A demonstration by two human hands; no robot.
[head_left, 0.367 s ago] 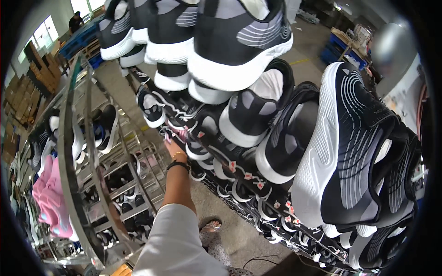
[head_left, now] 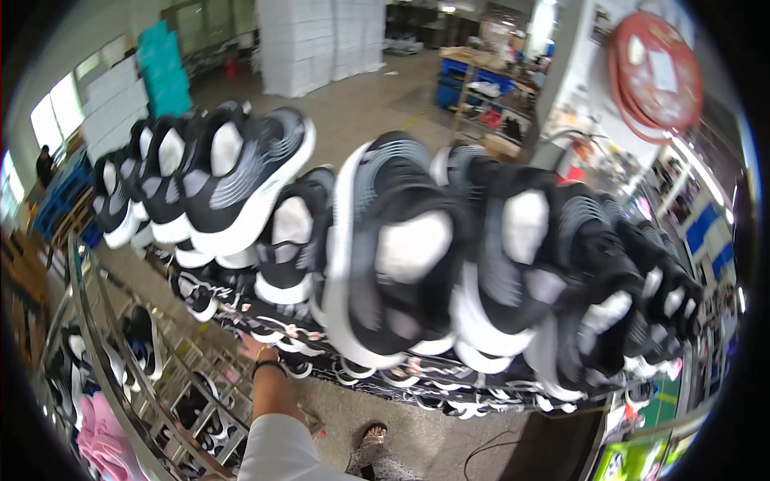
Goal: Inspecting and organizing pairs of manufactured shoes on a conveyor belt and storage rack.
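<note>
Left grip (head_left: 257, 350): low beside black shoes (head_left: 285, 272), can't tell if it's holding!
Rack (head_left: 99, 357): over at left, pink shoes (head_left: 104, 439) aboard!

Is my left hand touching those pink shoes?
Apart. The head view shows a wide gap: your left hand is well to the right of the pink shoes.

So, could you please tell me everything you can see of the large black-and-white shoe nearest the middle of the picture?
The shoe has a black upper with grey areas, fabric-like but blurred, and a thick white sole along its left side. Something white shows inside its opening. Its heel faces the camera, its toe pointing up and away. It sits between other shoes; whether they touch it, I cannot tell. The left hand is lower left, apart from it.
</note>
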